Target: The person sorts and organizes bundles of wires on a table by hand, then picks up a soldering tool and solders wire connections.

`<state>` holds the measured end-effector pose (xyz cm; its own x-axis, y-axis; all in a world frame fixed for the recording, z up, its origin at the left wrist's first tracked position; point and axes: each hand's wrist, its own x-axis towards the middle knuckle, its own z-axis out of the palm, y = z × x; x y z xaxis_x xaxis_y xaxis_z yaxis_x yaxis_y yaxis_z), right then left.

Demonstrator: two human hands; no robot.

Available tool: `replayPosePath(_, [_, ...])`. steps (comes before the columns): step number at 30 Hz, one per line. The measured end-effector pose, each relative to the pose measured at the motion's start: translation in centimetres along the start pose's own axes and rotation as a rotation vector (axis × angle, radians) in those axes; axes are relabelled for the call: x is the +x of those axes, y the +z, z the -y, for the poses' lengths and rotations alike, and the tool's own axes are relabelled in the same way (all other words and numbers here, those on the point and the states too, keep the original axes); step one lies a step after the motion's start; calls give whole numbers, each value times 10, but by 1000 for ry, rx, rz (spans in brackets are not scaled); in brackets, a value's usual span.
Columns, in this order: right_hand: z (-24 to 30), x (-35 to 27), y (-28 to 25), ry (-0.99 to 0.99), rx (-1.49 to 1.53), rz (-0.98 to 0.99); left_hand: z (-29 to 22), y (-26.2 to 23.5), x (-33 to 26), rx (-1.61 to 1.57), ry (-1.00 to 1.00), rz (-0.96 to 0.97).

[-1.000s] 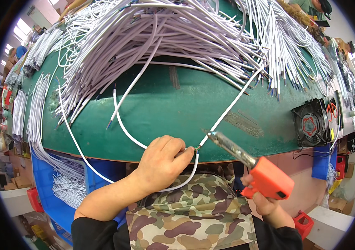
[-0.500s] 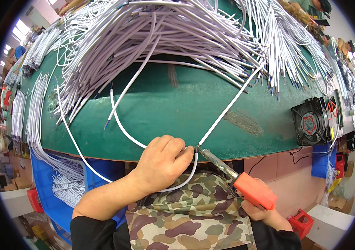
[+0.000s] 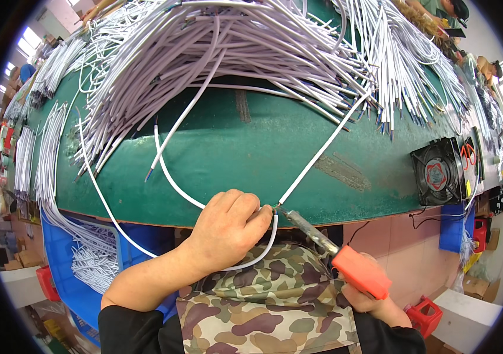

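At the bench's near edge, my left hand [image 3: 228, 227] is closed in a pinch on the ends of white cables. One white cable [image 3: 316, 158] slants from that spot up to the right, and a second white cable [image 3: 268, 252] curves down below my fingers. A third white cable [image 3: 176, 187] runs from the upper left to behind the hand. My right hand [image 3: 359, 298] is wrapped round the red handle of a soldering iron [image 3: 360, 271]. Its tip reaches the stripped cable ends just right of my left fingertips; whether it touches them is too small to tell.
Heaped white cables [image 3: 204, 59] cover the far side of the green bench [image 3: 228, 177]. At the right stand a black fan [image 3: 436, 174] and orange-handled scissors [image 3: 468, 154]. A blue bin [image 3: 58, 251] with cables is at lower left. Another person [image 3: 434, 13] is at far right.
The picture has shifted slightly. Both hands keep their hold, and the iron's tip stays beside the cable ends.
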<state>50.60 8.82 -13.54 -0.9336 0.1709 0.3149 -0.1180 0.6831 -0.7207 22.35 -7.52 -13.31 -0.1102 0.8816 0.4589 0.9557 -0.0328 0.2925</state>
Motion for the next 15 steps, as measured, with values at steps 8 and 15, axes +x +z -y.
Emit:
replayPosePath(8, [1,-3,-4,29,14,-36,-1,0,1,9,10,0])
replayPosePath(15, [-2,3,6,10,73,-49,0,0,1,5,12,-2])
